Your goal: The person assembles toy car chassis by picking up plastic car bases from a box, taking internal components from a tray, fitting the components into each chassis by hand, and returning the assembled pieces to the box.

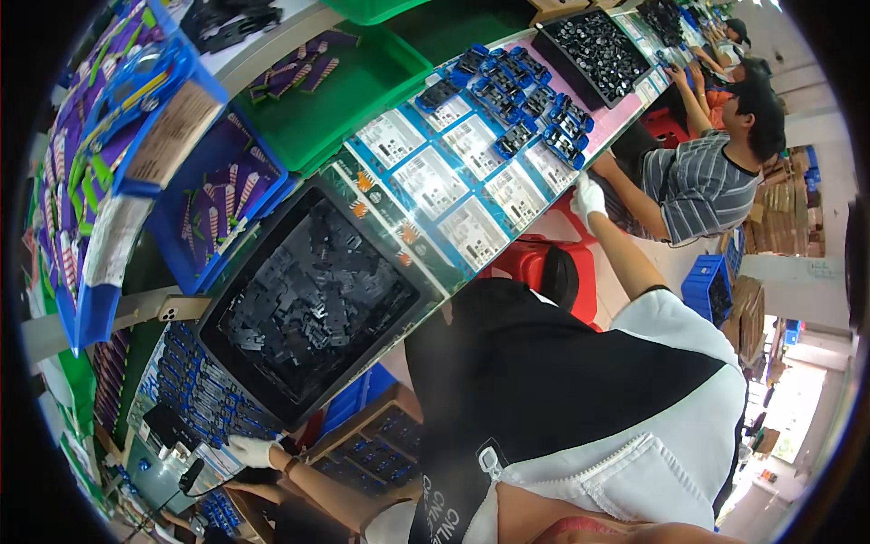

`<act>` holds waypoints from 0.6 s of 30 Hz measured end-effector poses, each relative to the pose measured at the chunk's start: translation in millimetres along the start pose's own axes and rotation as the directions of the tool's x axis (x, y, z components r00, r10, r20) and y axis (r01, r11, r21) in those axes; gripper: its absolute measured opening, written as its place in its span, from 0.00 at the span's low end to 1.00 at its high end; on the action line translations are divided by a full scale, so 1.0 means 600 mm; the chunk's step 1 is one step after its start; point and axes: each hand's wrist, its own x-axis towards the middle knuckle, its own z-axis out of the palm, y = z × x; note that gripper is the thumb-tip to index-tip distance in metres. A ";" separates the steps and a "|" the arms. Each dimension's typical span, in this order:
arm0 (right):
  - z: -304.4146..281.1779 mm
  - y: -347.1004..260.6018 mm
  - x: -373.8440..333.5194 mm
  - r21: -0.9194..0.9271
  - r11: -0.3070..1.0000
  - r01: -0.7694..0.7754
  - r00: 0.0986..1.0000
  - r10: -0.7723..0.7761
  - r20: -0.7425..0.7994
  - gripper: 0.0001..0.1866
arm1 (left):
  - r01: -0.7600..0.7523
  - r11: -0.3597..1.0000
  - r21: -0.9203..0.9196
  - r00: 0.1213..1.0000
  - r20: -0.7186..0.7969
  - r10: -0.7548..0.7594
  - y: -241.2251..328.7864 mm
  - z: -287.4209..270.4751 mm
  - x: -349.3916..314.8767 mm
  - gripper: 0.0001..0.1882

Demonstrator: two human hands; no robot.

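My left hand (252,451), in a white glove, is at the lower left, its fingers stretched toward rows of slim blue-and-black parts (195,376) on the bench. Nothing shows in it. At the upper right, my right hand (589,199), also gloved in white, is by the bench's near edge, fingers pointing toward a cluster of blue-and-black toy car chassis (515,91); I see nothing held there. Those chassis lie partly on printed sheets with blue borders (433,181). Between my hands stands a black tray (313,299) heaped with black plastic pieces.
Farther along the bench is a black bin (551,38) of small dark parts. Green (381,68) and blue (276,181) bins holding purple striped pieces line the far side. A phone (184,308) rests beside the tray. A co-worker (698,172) sits at right, near a red stool (584,281).
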 end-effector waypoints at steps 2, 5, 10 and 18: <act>-0.023 0.012 0.087 0.021 0.997 -0.072 0.997 0.072 0.022 0.28 | -0.222 0.940 -0.259 0.952 0.151 0.266 0.021 0.009 -0.028 0.23; 0.003 0.009 0.147 -0.073 0.984 -0.164 0.961 0.175 0.212 0.25 | 0.157 0.769 -0.619 0.952 0.302 0.048 0.163 -0.023 -0.193 0.22; -0.063 0.108 0.248 -0.636 0.474 0.610 0.784 -0.477 0.397 0.19 | -0.553 0.716 -0.426 0.681 0.264 0.683 0.275 -0.003 -0.365 0.17; 0.051 -0.094 -0.111 -0.261 0.644 0.719 0.644 -0.477 0.598 0.21 | 0.846 0.425 -0.322 0.134 0.900 0.415 0.379 0.024 -0.673 0.43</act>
